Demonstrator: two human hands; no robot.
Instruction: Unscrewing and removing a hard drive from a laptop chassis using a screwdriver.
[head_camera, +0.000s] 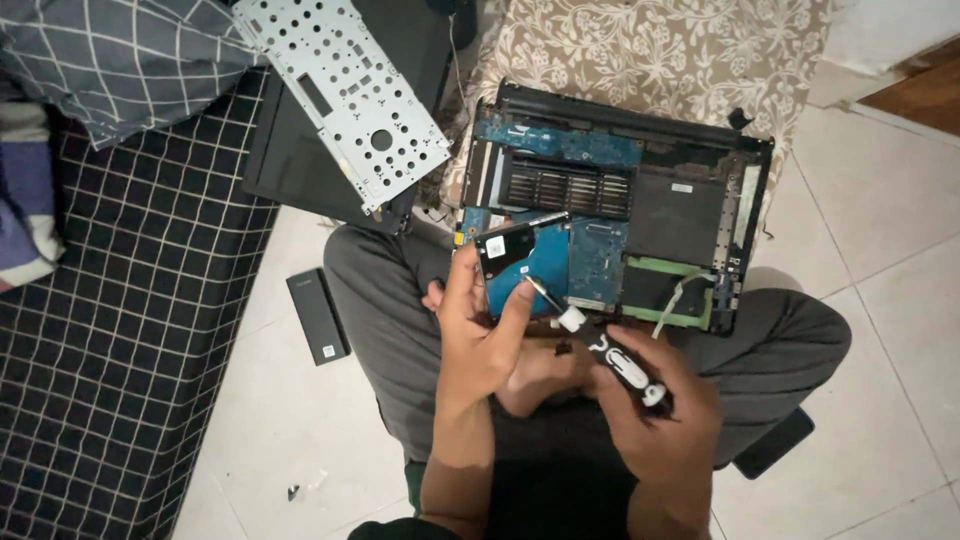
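You sit cross-legged on the tiled floor (880, 300) with an opened laptop chassis (615, 200) across your lap, its bottom cover off and blue circuit boards bare. Your left hand (480, 335) lifts a small rectangular hard drive (515, 260) just above the chassis's near left corner, thumb and fingers pinched on its lower edge. The drive stands tilted, its long axis running from lower left to upper right, its flat face turned toward you. Your right hand (650, 410) is wrapped tight around a black-and-white screwdriver (600, 345), whose shaft points up and left, the tip touching the drive's lower right edge. The drive appears already free of its bay; whether screws remain in it cannot be told. A perforated metal plate (345, 95) lies on a dark panel by the checked mattress (130, 350), and a slim black bar-shaped object (318, 315) rests on the floor.
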